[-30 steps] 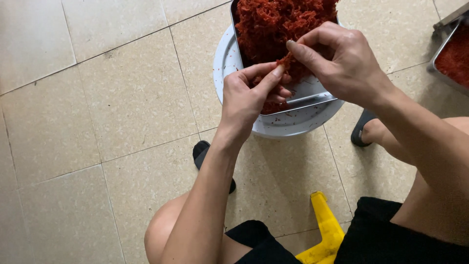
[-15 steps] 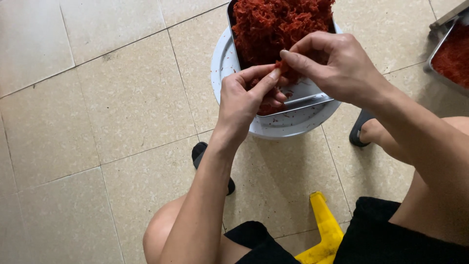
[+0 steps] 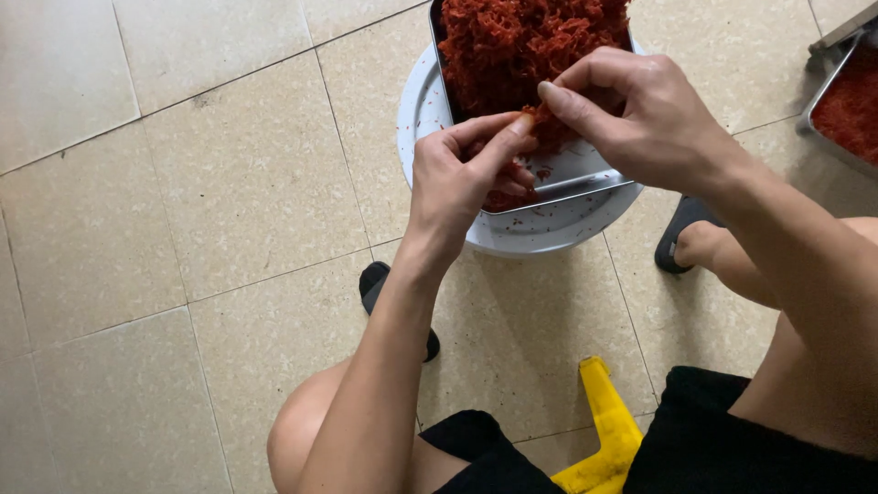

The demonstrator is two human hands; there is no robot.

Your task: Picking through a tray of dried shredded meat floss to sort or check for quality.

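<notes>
A red shred (image 3: 530,117) is pinched between the left hand (image 3: 462,178) and right hand (image 3: 631,114), above a tray (image 3: 572,183) at 12 o'clock.

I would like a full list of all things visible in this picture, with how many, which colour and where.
red shreds: one heap, dark red, in the metal tray at top centre
small red piece: one, pinched between both hands' fingertips
metal tray: one, silver, on the round white stand
round white stand: one, white, on the floor under the tray
second tray: one, silver with red filling, right edge
yellow stool: one, yellow, bottom centre, partly seen
sandals: two, black, on the feet
floor tiles: beige, all around
shorts: black, bottom
left hand: over the tray's near edge
right hand: over the tray
</notes>
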